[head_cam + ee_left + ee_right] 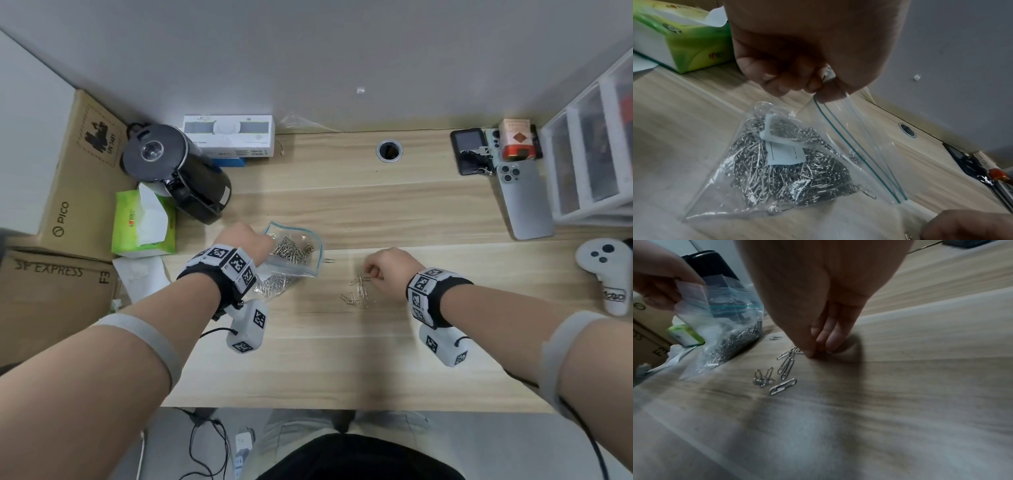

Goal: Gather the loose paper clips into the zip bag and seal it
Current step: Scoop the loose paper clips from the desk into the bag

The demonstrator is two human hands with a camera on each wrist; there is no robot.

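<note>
Steel paper clips [358,291] lie under right hand [390,270] (fingertips pinching).

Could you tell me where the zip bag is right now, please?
In the head view the zip bag sits left of centre on the desk, its top pinched by the left hand, just in front of the black kettle.

Left hand [248,241] raised, fingers curled, pinching at thumb. Right hand [390,270] lowered, fingertips [830,344] bunched against thumb at desk level.
</note>
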